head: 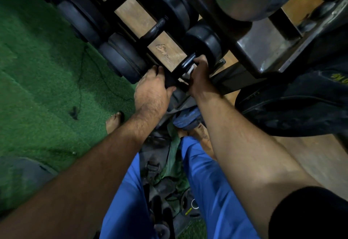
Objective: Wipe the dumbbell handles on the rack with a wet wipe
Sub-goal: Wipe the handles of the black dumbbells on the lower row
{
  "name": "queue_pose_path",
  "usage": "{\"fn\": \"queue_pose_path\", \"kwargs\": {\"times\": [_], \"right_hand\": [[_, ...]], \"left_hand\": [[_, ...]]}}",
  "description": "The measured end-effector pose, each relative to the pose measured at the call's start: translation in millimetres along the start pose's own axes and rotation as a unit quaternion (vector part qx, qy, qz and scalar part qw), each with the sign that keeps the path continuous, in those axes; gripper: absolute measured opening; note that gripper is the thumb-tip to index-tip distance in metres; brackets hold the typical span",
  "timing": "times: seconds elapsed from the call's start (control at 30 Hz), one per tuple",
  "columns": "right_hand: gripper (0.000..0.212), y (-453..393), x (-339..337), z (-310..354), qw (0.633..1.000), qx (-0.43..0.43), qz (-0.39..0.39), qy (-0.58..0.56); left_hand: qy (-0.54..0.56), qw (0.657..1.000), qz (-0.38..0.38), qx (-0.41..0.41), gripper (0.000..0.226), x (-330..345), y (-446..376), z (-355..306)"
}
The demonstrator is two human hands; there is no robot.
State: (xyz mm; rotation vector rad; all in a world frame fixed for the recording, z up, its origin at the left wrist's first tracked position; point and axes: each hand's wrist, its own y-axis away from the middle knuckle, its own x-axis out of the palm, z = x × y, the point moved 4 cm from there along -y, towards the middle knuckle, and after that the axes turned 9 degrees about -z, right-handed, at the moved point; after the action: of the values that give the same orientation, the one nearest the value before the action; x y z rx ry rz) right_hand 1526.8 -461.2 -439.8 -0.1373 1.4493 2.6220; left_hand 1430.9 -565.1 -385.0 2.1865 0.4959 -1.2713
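Green turf [47,65] lies at left. The left hand [152,90] curls its fingers round a dark bar of the rack [222,82]. Just beside it, the right hand [199,73] grips the nearest dumbbell handle [186,63], fingers seemingly clamped on a white wet wipe [189,72] against it.

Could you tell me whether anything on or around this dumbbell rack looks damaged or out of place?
Yes. The wooden board behind the dumbbell handles has a chipped, ragged patch just up from the handle the right hand grips with the wet wipe. Weight plates also lie cluttered on the floor between the person's legs.
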Motion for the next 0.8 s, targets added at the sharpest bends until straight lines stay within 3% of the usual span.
{"fn": "queue_pose_path", "kwargs": {"times": [0.1,0.2,0.3,0.4,0.5,0.6,0.7,0.8], "right_hand": [[0.036,0.1,-1.2,-2.0,1.000,0.018,0.009,0.002],[0.020,-0.1,8.3,5.7,0.999,0.005,-0.015,-0.031],[0.016,-3.8,8.7,-6.0,1.000,0.003,0.005,0.012],[0.036,-13.6,3.0,-16.9,0.995,0.039,0.015,0.089],[0.026,-8.6,2.1,-7.8,0.990,-0.004,-0.062,0.130],[0.029,-5.5,-6.5,0.6,0.925,-0.179,-0.192,0.273],[0.034,5.3,-2.9,3.0,0.860,-0.303,-0.161,0.377],[0.038,2.0,4.9,7.8,0.727,-0.425,-0.114,0.528]], "left_hand": [[0.002,1.000,0.001,0.001,0.075,-0.8,1.0,-0.1],[0.002,1.000,-0.004,0.005,0.075,-0.8,0.4,0.4],[0.007,1.000,-0.006,0.006,0.075,0.6,1.8,1.1],[0.016,1.000,-0.012,0.005,0.074,1.8,3.0,1.6],[0.012,1.000,-0.007,0.003,0.075,2.2,1.4,2.5],[0.003,1.000,-0.001,0.004,0.076,1.9,0.3,1.9],[-0.003,1.000,0.002,0.002,0.076,1.3,0.0,2.2],[-0.004,1.000,0.001,0.002,0.076,1.7,-0.5,2.5]]}}
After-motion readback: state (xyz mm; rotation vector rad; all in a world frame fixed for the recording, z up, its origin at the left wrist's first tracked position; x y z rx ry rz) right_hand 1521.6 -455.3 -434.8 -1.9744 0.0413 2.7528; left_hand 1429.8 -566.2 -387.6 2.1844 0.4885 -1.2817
